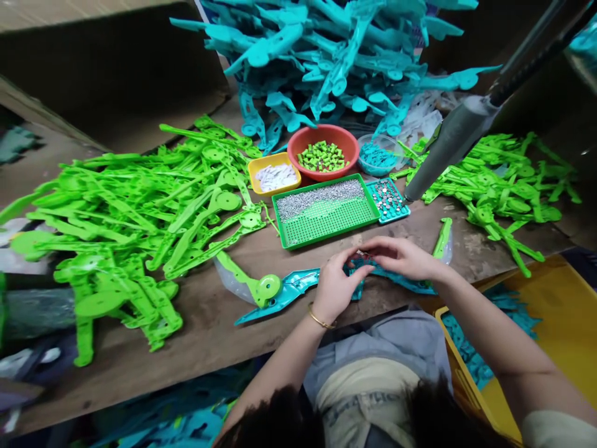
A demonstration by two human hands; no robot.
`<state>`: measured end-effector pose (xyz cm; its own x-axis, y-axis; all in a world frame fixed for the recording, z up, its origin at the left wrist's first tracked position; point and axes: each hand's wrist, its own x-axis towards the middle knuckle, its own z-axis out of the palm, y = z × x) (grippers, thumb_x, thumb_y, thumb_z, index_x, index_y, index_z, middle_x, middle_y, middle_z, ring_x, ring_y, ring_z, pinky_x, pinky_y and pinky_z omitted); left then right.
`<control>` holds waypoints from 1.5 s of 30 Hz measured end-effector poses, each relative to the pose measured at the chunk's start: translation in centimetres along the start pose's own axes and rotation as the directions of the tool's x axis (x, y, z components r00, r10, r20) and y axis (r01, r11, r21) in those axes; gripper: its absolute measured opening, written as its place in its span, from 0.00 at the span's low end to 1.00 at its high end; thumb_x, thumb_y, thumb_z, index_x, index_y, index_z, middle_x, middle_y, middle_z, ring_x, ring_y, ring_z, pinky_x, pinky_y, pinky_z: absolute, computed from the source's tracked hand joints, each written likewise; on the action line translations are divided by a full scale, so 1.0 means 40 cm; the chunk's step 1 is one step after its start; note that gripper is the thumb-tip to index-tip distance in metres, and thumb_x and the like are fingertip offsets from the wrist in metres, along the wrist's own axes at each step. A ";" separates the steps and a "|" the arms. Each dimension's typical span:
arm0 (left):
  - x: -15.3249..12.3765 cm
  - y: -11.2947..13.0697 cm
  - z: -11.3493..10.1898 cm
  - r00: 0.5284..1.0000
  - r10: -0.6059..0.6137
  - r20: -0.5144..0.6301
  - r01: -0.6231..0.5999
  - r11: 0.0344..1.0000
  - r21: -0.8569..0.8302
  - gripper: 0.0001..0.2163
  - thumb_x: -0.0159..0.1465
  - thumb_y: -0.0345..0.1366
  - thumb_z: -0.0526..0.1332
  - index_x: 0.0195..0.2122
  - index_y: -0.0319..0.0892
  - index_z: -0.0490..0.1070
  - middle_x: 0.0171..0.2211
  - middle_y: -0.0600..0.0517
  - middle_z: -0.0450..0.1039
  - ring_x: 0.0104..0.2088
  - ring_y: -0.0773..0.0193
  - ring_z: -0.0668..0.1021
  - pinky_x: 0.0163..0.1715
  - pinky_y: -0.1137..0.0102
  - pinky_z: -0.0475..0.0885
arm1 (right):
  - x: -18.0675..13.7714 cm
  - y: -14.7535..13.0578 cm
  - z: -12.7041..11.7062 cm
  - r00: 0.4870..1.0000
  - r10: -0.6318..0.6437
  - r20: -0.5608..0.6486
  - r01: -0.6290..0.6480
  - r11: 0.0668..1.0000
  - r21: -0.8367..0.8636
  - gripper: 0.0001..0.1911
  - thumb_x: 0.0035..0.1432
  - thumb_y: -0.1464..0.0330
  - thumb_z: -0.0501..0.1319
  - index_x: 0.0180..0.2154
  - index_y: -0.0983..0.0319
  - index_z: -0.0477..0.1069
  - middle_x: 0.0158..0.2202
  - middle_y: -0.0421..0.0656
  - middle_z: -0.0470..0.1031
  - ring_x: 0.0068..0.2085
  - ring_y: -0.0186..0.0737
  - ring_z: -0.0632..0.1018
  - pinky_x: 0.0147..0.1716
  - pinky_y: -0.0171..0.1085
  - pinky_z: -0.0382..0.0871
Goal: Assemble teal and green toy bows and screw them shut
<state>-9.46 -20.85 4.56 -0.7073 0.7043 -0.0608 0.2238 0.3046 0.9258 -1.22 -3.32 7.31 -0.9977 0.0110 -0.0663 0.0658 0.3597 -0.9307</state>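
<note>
A long blue plastic part [293,292] lies on the near side of the bench, with a lime-green arm [267,289] and a clear blade-like piece [231,280] at its left end. My left hand [336,281] is closed around its middle, thumb pointing right. My right hand [405,257] arches over the part from the right, its fingertips brought together by the left fingers. Something small sits at those fingertips, too hidden to name. Another lime-green arm [443,239] stands at the right end.
Ahead are a green tray [333,231] of small screws, a blue tray [403,214] of metal bits, a red bowl [298,140], a yellow tray [268,191] and a clear bowl [377,169]. Green parts [140,205] lie heaped left. A grey power screwdriver [448,146] hangs at right.
</note>
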 end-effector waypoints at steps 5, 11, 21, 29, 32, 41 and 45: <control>-0.007 -0.014 0.022 0.998 -0.022 -0.052 0.022 1.000 -0.004 0.15 0.61 0.37 0.64 0.49 0.42 0.74 0.40 0.50 0.80 0.37 0.62 0.79 0.40 0.65 0.74 | 0.020 -0.004 -0.014 0.998 0.067 0.009 -0.067 0.998 -0.013 0.14 0.58 0.66 0.61 0.45 0.63 0.73 0.42 0.45 0.80 0.41 0.39 0.80 0.43 0.40 0.75; 0.005 -0.023 -0.007 0.999 0.006 -0.052 -0.012 0.992 -0.123 0.12 0.61 0.37 0.63 0.46 0.41 0.74 0.41 0.49 0.80 0.37 0.62 0.79 0.33 0.70 0.72 | 0.039 -0.015 0.000 0.992 -0.126 0.000 0.117 0.920 -0.373 0.09 0.55 0.78 0.58 0.37 0.63 0.73 0.37 0.44 0.76 0.37 0.36 0.77 0.38 0.35 0.71; 0.020 -0.037 0.012 0.972 0.199 -0.121 -0.183 0.975 0.129 0.05 0.63 0.29 0.60 0.36 0.42 0.76 0.36 0.51 0.79 0.38 0.62 0.78 0.41 0.68 0.71 | 0.011 0.001 0.012 0.970 -0.238 -0.048 0.191 0.869 -0.457 0.14 0.57 0.77 0.59 0.44 0.59 0.75 0.41 0.44 0.79 0.44 0.40 0.77 0.45 0.40 0.72; 0.018 -0.060 0.025 0.953 0.303 0.009 -0.295 0.918 0.264 0.07 0.63 0.28 0.60 0.38 0.43 0.77 0.36 0.51 0.74 0.39 0.61 0.74 0.42 0.66 0.69 | 0.009 0.020 0.011 0.912 -0.409 -0.017 0.340 0.780 -0.525 0.15 0.61 0.76 0.55 0.47 0.62 0.74 0.45 0.48 0.75 0.46 0.38 0.77 0.43 0.37 0.74; 0.011 -0.059 0.019 0.944 0.326 0.051 -0.326 0.895 0.305 0.07 0.64 0.30 0.59 0.39 0.44 0.78 0.37 0.50 0.73 0.41 0.61 0.72 0.43 0.65 0.68 | 0.019 0.028 0.000 0.906 -0.423 0.031 0.339 0.680 -0.650 0.14 0.62 0.75 0.54 0.46 0.63 0.74 0.46 0.51 0.75 0.47 0.44 0.76 0.44 0.43 0.73; -0.019 -0.026 0.041 0.938 0.331 0.108 -0.336 0.782 0.524 0.18 0.60 0.52 0.63 0.41 0.42 0.74 0.39 0.48 0.74 0.42 0.55 0.71 0.43 0.61 0.63 | 0.020 0.049 0.008 0.925 -0.380 0.004 0.280 0.674 -0.684 0.11 0.62 0.75 0.53 0.43 0.63 0.72 0.44 0.49 0.76 0.45 0.42 0.75 0.44 0.40 0.71; -0.026 -0.033 0.066 0.947 0.318 0.044 -0.270 0.714 0.646 0.12 0.69 0.40 0.54 0.39 0.42 0.74 0.34 0.47 0.74 0.39 0.56 0.72 0.39 0.62 0.61 | 0.015 0.052 0.022 0.929 -0.368 -0.036 0.193 0.566 -0.801 0.11 0.63 0.73 0.53 0.42 0.61 0.73 0.46 0.50 0.75 0.46 0.47 0.74 0.45 0.45 0.69</control>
<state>-7.25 -20.28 2.43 -0.5689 0.7922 0.2208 0.7840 0.4414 0.4365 -1.66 -3.38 5.03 -0.9516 -0.0883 0.2943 -0.1662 0.9535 -0.2514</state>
